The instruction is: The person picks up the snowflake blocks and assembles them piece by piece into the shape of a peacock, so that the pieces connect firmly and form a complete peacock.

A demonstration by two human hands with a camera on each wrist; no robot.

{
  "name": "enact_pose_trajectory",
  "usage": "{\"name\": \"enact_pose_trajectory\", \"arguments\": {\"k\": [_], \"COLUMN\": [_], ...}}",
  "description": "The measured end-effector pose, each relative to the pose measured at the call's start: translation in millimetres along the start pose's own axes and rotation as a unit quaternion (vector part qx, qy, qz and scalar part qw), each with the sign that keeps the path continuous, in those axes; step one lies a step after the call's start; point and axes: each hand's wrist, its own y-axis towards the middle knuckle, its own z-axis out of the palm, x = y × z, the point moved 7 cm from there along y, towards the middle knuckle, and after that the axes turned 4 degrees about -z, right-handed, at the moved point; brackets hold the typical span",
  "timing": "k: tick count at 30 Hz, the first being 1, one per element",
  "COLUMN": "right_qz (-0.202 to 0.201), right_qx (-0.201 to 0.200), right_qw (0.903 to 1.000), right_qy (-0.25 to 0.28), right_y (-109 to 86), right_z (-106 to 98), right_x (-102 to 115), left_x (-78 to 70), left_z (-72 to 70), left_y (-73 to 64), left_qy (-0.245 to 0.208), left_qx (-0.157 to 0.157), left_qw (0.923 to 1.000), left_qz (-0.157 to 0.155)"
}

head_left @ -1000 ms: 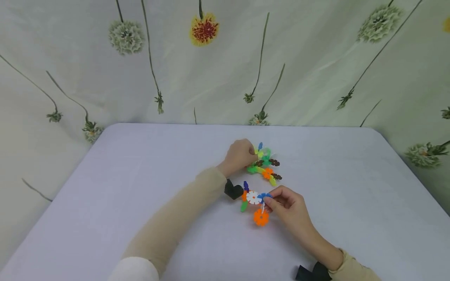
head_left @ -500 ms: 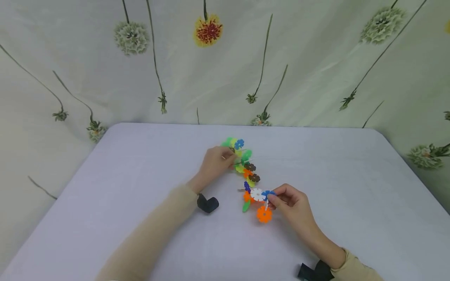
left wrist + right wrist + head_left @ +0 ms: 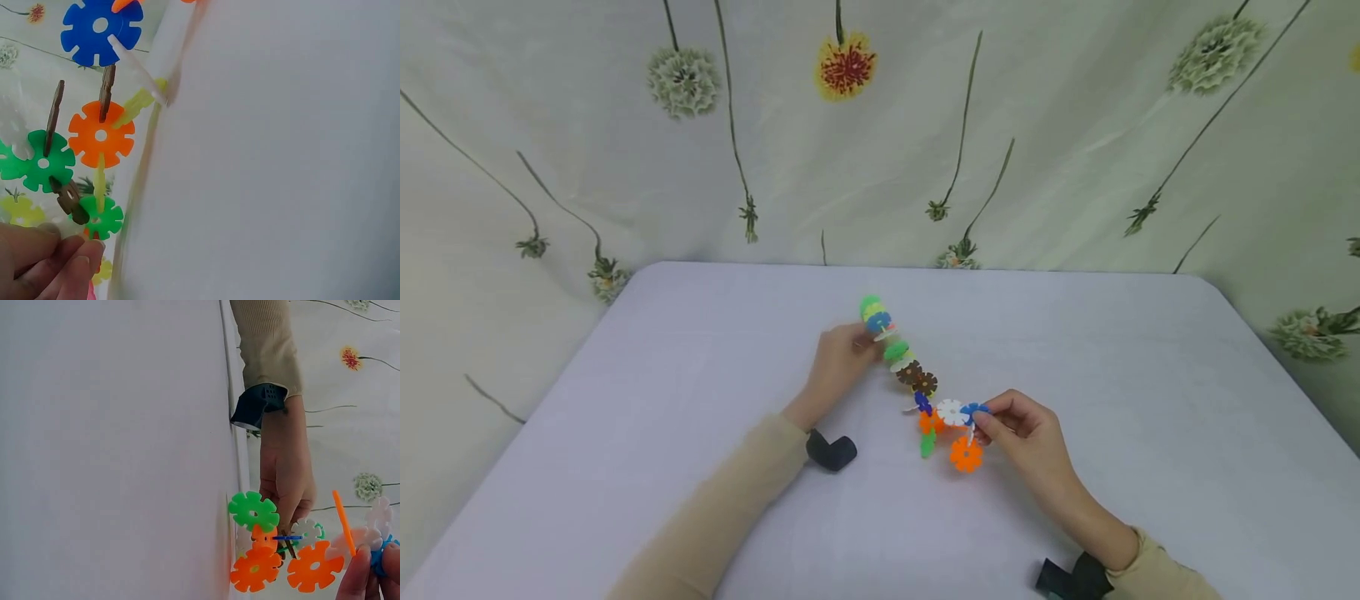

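Note:
A chain of interlocking snowflake discs stretches between my two hands in the head view. My left hand [image 3: 838, 362] grips its far part, near a light blue disc [image 3: 878, 322] and a green disc [image 3: 895, 353]. Brown discs [image 3: 908, 372] and a dark blue disc [image 3: 922, 403] follow toward the middle. At the near end, thumb and fingers of my right hand [image 3: 1026, 437] pinch a blue disc [image 3: 976, 411] beside a white disc [image 3: 950, 412]. Below that hangs an orange disc [image 3: 966, 463]. Close up, the left wrist view has an orange disc [image 3: 84, 125] slotted to several others.
A white table [image 3: 1112, 375] lies under both hands. Behind it hangs a pale cloth [image 3: 1060, 75] printed with flowers. A black wrist mount [image 3: 832, 452] sits at the left wrist, and another black mount [image 3: 1075, 577] at the right.
My left hand has moved left and slightly toward me, drawing the far discs out into a slanting line that meets the near ones. The right hand has barely moved, still pinching the blue disc.

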Motion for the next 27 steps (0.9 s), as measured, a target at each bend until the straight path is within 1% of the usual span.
{"name": "enact_pose_trajectory", "arguments": {"k": [6,11,16,17,19,22,24,27], "right_qz": [0.005,0.007,0.020,0.016,0.003,-0.034,-0.057,-0.065], "right_qx": [-0.001,-0.001,-0.023,-0.024,-0.023,-0.013,0.004,0.050], "right_qw": [1.0000,0.9999,0.9995,0.9996,0.9997,0.9986,0.9957,0.9876], "right_qy": [0.008,0.008,0.000,-0.004,-0.009,-0.038,-0.073,-0.134], "right_y": [2.0,4.2,8.9,11.4,19.9,43.7,63.5,91.2], "right_z": [-3,-6,-12,-14,-19,-29,-33,-30], "right_x": [-3,-5,-7,-7,-6,-3,-3,-11], "left_x": [5.4,5.3,4.8,4.2,2.8,2.1,3.5,8.2], "left_z": [1.6,2.9,7.6,8.6,10.6,12.6,13.1,13.2], "left_y": [-0.6,-1.4,-3.4,-3.8,-4.4,-5.5,-7.3,-10.5], "left_qy": [-0.055,-0.060,-0.059,-0.058,-0.057,-0.048,-0.043,-0.034], "left_qx": [-0.002,0.008,0.024,0.027,0.034,0.041,0.043,0.042], "left_qw": [0.9983,0.9980,0.9977,0.9977,0.9976,0.9979,0.9981,0.9984], "left_qz": [-0.017,-0.016,-0.024,-0.025,-0.021,-0.011,-0.010,-0.019]}}
